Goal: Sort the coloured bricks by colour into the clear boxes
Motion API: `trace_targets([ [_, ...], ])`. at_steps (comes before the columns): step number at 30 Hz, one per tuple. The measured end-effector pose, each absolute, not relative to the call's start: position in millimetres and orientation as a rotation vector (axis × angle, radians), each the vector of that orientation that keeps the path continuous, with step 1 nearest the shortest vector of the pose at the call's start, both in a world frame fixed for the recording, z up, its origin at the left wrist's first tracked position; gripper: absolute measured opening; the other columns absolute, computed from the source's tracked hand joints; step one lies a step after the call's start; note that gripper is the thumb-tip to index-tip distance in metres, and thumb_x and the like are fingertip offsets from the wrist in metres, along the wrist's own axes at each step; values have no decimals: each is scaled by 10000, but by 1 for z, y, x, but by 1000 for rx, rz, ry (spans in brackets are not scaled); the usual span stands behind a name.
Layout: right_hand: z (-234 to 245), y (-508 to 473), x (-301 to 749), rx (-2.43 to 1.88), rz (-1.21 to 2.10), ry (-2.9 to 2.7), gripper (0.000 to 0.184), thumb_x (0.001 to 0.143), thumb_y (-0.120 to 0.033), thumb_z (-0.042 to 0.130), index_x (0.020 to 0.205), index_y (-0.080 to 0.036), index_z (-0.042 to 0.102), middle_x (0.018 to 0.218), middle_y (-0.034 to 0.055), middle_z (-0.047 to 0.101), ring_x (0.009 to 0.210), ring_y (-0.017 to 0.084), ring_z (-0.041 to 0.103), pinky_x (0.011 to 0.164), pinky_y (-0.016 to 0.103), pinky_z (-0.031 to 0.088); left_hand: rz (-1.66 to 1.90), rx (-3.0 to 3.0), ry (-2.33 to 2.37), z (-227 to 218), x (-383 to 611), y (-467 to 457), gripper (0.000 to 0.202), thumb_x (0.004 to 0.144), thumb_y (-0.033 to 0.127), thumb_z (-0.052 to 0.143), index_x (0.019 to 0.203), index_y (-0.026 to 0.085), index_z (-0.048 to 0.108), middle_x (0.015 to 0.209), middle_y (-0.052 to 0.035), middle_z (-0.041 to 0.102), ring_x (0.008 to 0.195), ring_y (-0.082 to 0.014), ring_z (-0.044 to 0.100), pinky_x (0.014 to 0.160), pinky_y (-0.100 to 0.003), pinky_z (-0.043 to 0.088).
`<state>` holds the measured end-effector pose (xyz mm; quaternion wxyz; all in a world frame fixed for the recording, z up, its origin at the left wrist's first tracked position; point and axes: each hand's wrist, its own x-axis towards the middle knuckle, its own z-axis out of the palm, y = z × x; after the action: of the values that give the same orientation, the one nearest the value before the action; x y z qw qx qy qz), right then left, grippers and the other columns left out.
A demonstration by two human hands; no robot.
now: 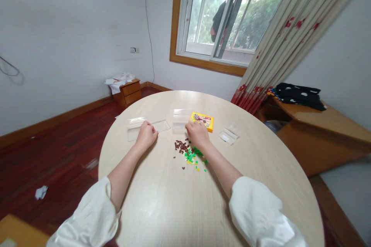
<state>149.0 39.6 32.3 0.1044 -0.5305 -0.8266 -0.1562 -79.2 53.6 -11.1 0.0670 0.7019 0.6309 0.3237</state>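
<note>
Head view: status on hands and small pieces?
Left hand at left clear case; right hand at clear case by yellow box; grips unclear. Brown, green, yellow pieces loose on table. Right hand partly hides yellow box.

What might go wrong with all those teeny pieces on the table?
The right hand is close to the loose pile, so its wrist might brush the green pieces and scatter them. The brown pieces lie right next to the green ones, so the colours may get mixed up. A stray brown bit, sitting apart from the pile, could easily get lost.
</note>
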Motion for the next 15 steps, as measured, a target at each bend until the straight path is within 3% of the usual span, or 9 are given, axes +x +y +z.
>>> trace_targets([
  [11, 17, 73, 128, -1691, -382, -2479, 243, 852, -62, 405, 911, -107, 637, 893, 153, 681, 924, 246, 572, 781, 354, 323, 892, 2165, 1959, -8, -77, 51, 112, 696, 155, 501, 604, 141, 563, 831, -84, 475, 824, -218, 514, 846, -348, 443],
  [15, 14, 70, 130, -1699, -350, -2471, 261, 896, -141, 377, 931, -131, 635, 936, 143, 673, 946, 236, 563, 809, 342, 326, 865, 2192, 1994, -10, -76, 52, 116, 688, 140, 493, 591, 144, 556, 799, -75, 477, 827, -215, 516, 841, -338, 442],
])
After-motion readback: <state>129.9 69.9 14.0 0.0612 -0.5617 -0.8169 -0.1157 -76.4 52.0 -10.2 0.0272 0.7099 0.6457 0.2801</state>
